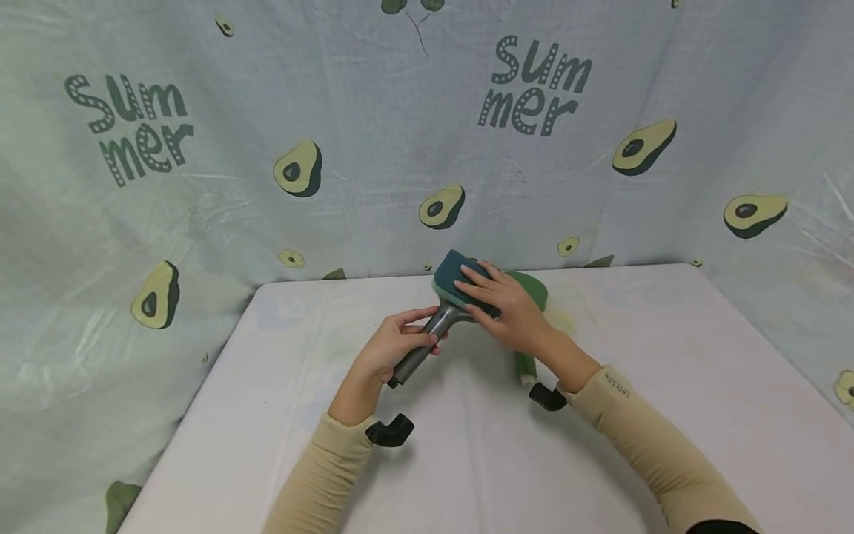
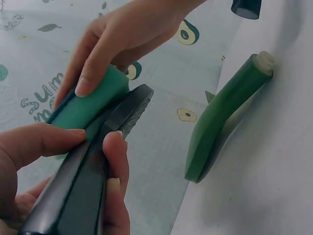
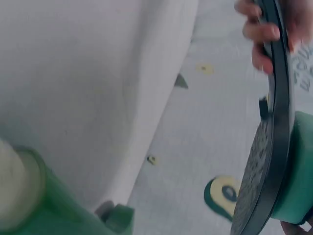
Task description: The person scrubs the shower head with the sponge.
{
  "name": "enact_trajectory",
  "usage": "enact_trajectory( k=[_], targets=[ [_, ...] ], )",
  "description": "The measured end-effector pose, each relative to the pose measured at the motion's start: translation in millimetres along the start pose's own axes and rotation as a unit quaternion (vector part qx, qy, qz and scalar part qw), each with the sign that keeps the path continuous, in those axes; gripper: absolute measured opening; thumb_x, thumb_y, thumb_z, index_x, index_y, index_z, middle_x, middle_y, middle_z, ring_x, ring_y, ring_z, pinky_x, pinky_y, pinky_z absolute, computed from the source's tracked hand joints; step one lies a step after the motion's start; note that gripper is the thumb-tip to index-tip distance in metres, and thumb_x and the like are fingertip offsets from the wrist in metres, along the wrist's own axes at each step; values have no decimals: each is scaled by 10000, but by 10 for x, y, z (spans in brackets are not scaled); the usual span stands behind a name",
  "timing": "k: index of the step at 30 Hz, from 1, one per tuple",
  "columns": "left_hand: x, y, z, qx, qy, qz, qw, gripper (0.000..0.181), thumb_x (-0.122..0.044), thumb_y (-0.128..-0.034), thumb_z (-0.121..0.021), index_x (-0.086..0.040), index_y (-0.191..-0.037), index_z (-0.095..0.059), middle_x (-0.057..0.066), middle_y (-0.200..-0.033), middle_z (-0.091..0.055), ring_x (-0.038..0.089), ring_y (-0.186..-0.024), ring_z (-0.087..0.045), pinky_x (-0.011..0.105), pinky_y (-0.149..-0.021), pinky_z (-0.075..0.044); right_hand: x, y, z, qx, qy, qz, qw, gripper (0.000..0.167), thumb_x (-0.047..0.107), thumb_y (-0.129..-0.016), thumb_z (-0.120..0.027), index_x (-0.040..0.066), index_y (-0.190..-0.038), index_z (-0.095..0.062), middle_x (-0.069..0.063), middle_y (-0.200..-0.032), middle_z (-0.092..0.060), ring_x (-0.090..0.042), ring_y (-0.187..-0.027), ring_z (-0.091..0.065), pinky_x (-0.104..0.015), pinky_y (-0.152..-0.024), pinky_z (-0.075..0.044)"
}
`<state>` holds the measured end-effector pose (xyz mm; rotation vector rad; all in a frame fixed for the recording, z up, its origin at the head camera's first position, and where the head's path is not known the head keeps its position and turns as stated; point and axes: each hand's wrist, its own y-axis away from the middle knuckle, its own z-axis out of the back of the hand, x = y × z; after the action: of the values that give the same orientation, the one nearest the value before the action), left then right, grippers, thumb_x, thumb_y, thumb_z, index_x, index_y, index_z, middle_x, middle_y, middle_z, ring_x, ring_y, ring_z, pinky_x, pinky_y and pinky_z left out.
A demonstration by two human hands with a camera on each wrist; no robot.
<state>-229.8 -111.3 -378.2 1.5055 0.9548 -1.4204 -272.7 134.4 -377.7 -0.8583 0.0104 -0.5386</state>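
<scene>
A dark grey handled tool (image 1: 427, 345) with a wide flat head is held up over the table, its handle gripped by my left hand (image 1: 394, 345). In the right wrist view the underside of its head (image 3: 257, 171) looks textured. My right hand (image 1: 510, 308) holds a blue-green sponge (image 1: 451, 276) against the back of the head, fingers spread over the sponge. The sponge's green side (image 2: 93, 107) faces the tool in the left wrist view. Behind my right hand lies a green handled object (image 1: 525, 365), with a pale end on its handle.
The table (image 1: 320, 460) has a white cover. Behind it and at both sides hangs a pale curtain (image 1: 373, 133) printed with avocados and lettering. A black device sits at each wrist, below the sleeve cuffs.
</scene>
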Motion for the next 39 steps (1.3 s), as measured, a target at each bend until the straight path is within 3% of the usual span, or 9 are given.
enact_trajectory(
  k=[9,13,20,23,26,29,34,36,39],
  targets=[
    [-23,4,-28,61,39,36,10000,571,64,-962,-616,15,-1511,-470,312,-1189,-674,104,-720,-705,254,-757,-531,-315,12,149,-327,-172,-1543,9873,433,56,-961,-712,-6,-1381,-629,-195,-1481,-525,-462,-1400,-419,-616,-1094,-367],
    [-11,-14,-29,94,-39,-5,9999,558,51,-965,-619,26,-1504,-474,342,-1198,-654,105,-722,-706,258,-766,-530,-280,-15,101,-185,58,-1319,9911,430,76,-963,-710,2,-1380,-634,-194,-1469,-538,-470,-1388,-431,-636,-1092,-358],
    [43,-15,-41,276,-179,16,9995,567,41,-970,-610,48,-1513,-444,331,-1188,-665,125,-754,-711,295,-789,-547,-31,-132,-43,287,503,192,9981,410,106,-908,-754,46,-1311,-704,-173,-1381,-624,-463,-1327,-511,-644,-1023,-426],
    [47,-29,-51,357,-190,-35,9992,569,39,-973,-610,59,-1514,-434,304,-1174,-684,126,-764,-711,299,-795,-550,-2,-208,-60,432,669,487,9956,392,124,-902,-751,71,-1290,-724,-144,-1359,-647,-442,-1303,-542,-617,-1010,-451],
    [38,-31,-55,314,-137,-43,9994,567,54,-967,-606,51,-1511,-445,291,-1162,-694,120,-750,-708,292,-795,-547,-48,-287,-37,560,602,255,9963,376,133,-927,-728,73,-1298,-720,-139,-1366,-642,-453,-1299,-542,-612,-1015,-452],
    [30,-31,-58,269,-49,-12,9996,572,67,-960,-607,40,-1510,-455,305,-1165,-688,115,-738,-707,285,-800,-545,-144,-340,17,677,401,-461,9958,375,138,-966,-698,63,-1333,-694,-147,-1403,-613,-453,-1325,-516,-605,-1030,-445],
    [44,-32,-72,290,-16,79,9995,567,56,-962,-616,31,-1508,-465,340,-1193,-660,118,-743,-711,287,-810,-546,-270,-338,100,838,171,-1526,9846,403,143,-1005,-659,39,-1393,-636,-160,-1475,-550,-420,-1365,-477,-578,-1062,-424],
    [54,-32,-80,279,-69,85,9996,564,46,-961,-624,27,-1504,-474,345,-1189,-657,120,-745,-712,279,-800,-543,-274,-315,102,860,192,-1581,9835,407,141,-1007,-659,35,-1398,-630,-165,-1482,-541,-431,-1370,-466,-583,-1072,-411],
    [66,-33,-86,278,-132,96,9995,563,38,-960,-628,23,-1502,-479,351,-1185,-655,119,-744,-712,273,-787,-538,-204,-281,70,854,240,-1238,9883,403,133,-991,-677,36,-1381,-646,-174,-1463,-555,-462,-1371,-457,-607,-1079,-394]
  ],
)
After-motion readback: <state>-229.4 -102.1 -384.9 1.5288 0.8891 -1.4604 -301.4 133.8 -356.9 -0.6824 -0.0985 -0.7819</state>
